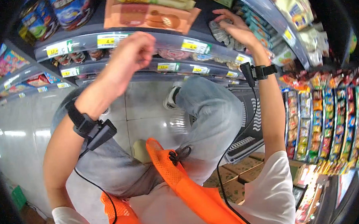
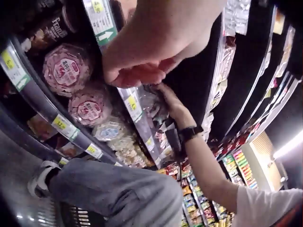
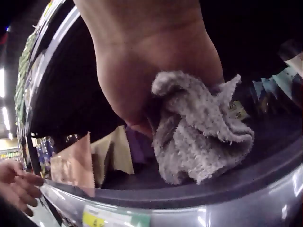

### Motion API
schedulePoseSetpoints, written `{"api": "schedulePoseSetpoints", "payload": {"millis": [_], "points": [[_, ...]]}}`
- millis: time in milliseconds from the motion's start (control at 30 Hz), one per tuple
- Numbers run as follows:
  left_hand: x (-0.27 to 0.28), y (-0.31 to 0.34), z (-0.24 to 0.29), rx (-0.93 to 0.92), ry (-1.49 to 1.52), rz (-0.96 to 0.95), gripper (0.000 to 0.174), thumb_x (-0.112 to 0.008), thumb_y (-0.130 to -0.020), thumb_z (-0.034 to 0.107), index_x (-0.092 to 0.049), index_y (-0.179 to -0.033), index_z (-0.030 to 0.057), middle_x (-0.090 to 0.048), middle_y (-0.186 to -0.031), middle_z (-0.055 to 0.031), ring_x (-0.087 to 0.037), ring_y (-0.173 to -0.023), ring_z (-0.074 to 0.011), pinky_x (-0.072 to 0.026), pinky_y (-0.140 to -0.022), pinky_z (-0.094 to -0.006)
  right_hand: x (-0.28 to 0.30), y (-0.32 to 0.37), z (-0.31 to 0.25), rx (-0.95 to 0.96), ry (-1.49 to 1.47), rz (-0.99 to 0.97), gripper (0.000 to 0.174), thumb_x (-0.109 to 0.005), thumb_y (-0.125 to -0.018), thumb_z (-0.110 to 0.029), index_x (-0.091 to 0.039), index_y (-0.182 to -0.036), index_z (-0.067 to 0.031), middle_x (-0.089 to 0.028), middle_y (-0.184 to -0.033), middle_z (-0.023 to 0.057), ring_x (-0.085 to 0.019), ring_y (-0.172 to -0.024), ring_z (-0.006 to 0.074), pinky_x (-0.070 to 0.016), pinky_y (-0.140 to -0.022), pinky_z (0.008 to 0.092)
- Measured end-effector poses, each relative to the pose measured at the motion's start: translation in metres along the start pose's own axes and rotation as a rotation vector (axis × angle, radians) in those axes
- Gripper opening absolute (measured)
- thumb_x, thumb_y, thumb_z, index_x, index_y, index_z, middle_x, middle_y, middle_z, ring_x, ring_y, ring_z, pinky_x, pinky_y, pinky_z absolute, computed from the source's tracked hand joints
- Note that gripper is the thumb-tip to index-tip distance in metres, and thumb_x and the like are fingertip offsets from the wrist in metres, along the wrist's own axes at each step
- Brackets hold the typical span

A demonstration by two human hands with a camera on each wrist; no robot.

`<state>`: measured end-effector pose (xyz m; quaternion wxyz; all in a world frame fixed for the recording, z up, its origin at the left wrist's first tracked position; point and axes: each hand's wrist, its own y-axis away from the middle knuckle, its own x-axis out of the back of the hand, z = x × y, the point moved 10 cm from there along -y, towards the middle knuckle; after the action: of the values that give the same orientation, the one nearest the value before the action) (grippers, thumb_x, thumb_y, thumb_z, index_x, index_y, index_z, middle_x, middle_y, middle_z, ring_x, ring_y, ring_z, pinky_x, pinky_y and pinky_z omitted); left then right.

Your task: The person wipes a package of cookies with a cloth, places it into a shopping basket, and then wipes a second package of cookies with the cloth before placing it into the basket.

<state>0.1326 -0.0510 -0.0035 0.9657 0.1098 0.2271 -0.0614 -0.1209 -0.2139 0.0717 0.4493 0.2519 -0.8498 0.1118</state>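
Observation:
My right hand [image 1: 239, 31] grips a grey fluffy cloth [image 1: 221, 33] on the dark upper shelf, between orange packets and teal packets. In the right wrist view the cloth [image 3: 199, 137] hangs bunched below the hand [image 3: 156, 71], whose fingertips are mostly hidden. My left hand [image 1: 133, 51] is raised in front of the shelf's price strip, fingers curled and nothing in them; the left wrist view shows this hand [image 2: 151, 52] close up, its fingers bent inward. Orange packets [image 1: 150, 18] lie on the shelf beyond it.
Cans [image 1: 70, 10] stand at the upper left. Price tags [image 1: 195, 45] line the shelf edge. Lower shelves hold round pink-labelled tubs [image 2: 66, 69]. A black basket [image 1: 245, 120] sits right of my knee, near cardboard boxes [image 1: 232, 190]. Snack racks [image 1: 318, 121] stand at the right.

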Motion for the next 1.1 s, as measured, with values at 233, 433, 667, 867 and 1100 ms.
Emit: {"api": "schedulePoseSetpoints", "payload": {"millis": [233, 433, 667, 867, 1100], "points": [[-0.027, 0.0, -0.042, -0.063, -0.441, -0.333, 0.011, -0.062, -0.089, 0.013, -0.063, -0.096, 0.004, -0.062, -0.079, 0.0004, -0.057, -0.07, -0.0088, -0.0465, -0.064, -0.0271, 0.042, -0.107, 0.036, 0.022, 0.721, 0.391, 0.073, -0.073, -0.082, -0.043, -0.049, -0.14, -0.005, -0.057, -0.137, 0.0226, -0.054, -0.128, 0.0388, -0.0459, -0.103, 0.0444], [-0.029, -0.007, -0.027, -0.129, -0.481, -0.301, 0.012, -0.062, -0.09, 0.013, -0.065, -0.095, 0.0033, -0.063, -0.078, -0.0002, -0.057, -0.07, -0.0086, -0.0461, -0.064, -0.0262, 0.031, -0.186, 0.082, 0.132, 0.679, 0.145, 0.086, -0.081, -0.077, -0.026, -0.039, -0.149, -0.0066, -0.051, -0.144, 0.0198, -0.052, -0.131, 0.0334, -0.0431, -0.108, 0.0438], [-0.017, -0.016, -0.014, 0.076, -0.182, -0.27, 0.016, -0.058, -0.094, 0.019, -0.066, -0.099, 0.0063, -0.06, -0.083, 0.0017, -0.055, -0.073, -0.007, -0.0436, -0.066, -0.0222, 0.026, -0.195, 0.096, 0.418, 0.34, -0.071, 0.111, -0.091, -0.063, -0.013, -0.029, -0.154, -0.008, -0.04, -0.154, 0.0159, -0.038, -0.141, 0.0283, -0.032, -0.118, 0.0402], [-0.015, -0.01, -0.02, 0.182, -0.153, -0.235, 0.017, -0.058, -0.094, 0.021, -0.066, -0.1, 0.0081, -0.059, -0.086, 0.0035, -0.054, -0.076, -0.0055, -0.0414, -0.067, -0.0215, 0.04, -0.151, 0.123, 0.165, 0.581, -0.025, 0.085, -0.076, -0.074, -0.044, -0.046, -0.146, -0.0077, -0.049, -0.147, 0.0174, -0.045, -0.135, 0.0304, -0.0345, -0.115, 0.0375], [-0.015, -0.016, -0.03, 0.216, -0.304, -0.232, 0.015, -0.057, -0.094, 0.024, -0.065, -0.1, 0.0126, -0.057, -0.084, 0.006, -0.053, -0.076, -0.0045, -0.0405, -0.067, -0.0212, 0.029, -0.078, 0.03, -0.249, 0.759, 0.018, 0.096, -0.058, -0.082, -0.074, -0.051, -0.142, -0.0002, -0.043, -0.152, 0.0224, -0.038, -0.142, 0.0368, -0.0291, -0.117, 0.041]]}}
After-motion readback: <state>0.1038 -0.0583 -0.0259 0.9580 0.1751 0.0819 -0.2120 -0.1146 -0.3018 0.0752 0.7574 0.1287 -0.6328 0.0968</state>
